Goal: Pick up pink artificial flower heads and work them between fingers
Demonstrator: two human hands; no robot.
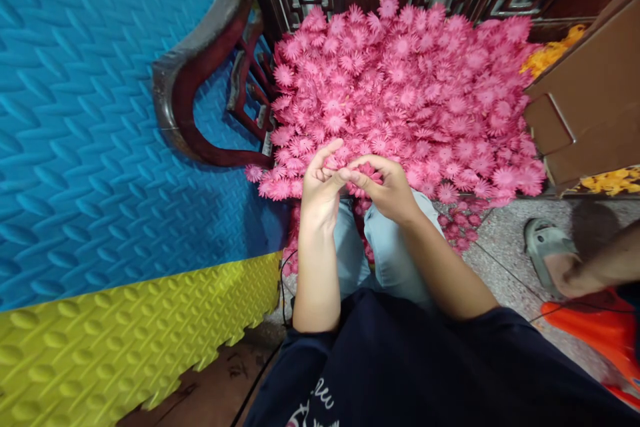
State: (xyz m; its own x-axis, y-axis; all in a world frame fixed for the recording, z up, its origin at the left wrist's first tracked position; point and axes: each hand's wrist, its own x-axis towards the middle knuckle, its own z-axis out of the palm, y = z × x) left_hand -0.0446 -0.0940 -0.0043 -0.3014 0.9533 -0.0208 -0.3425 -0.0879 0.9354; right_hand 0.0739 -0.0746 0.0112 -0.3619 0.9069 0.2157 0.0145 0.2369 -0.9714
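Note:
My left hand (324, 177) and my right hand (391, 190) meet above my knees, fingertips touching. A pink artificial flower (367, 177) is pinched in my right hand, its petals showing around the thumb and fingers. The left thumb and fingers close together at the flower's edge, with one finger stretched outward; what sits between them is too small to make out. Just beyond both hands spreads a large heap of pink artificial flowers (400, 93), thickly piled.
To the left, a dark carved wooden armrest (185, 100) stands against blue foam mats (100, 113) with a yellow strip (140, 320). A brown cardboard box (590, 93) is at right, with yellow flowers (555, 53) beside it. Another person's sandalled foot (555, 260) rests near a red-orange object (595, 327).

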